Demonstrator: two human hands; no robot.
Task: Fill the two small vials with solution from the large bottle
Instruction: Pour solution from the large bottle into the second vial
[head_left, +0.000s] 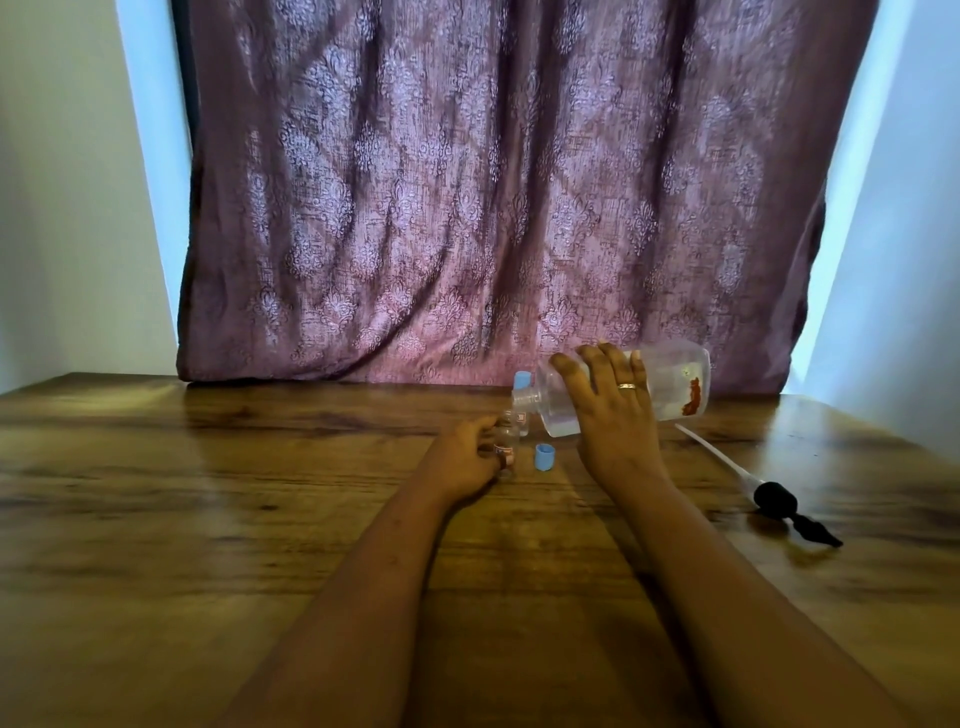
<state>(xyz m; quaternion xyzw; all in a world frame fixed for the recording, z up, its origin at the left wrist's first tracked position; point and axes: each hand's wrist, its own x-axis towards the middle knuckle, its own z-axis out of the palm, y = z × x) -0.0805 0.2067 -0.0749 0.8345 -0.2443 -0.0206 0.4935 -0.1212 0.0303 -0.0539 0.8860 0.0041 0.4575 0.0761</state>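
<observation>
My right hand (610, 410) grips a large clear bottle (675, 384) with a red label, tipped almost flat, its open neck (525, 399) pointing left. Clear liquid lies in its lower side. Just below the neck stands a small clear vial (506, 441) with a label band, which my left hand (462, 462) holds by its side on the wooden table (208, 493). A second small vial (521, 420) is partly hidden right behind the first. One blue cap (544, 457) lies beside the vial. Another blue cap (521, 379) sits behind the bottle's neck.
A dropper pipette (727, 462) with a long white tube and a black rubber bulb (779, 501) lies on the table at the right. A patterned purple curtain (493, 197) hangs right behind the table's back edge, between pale walls.
</observation>
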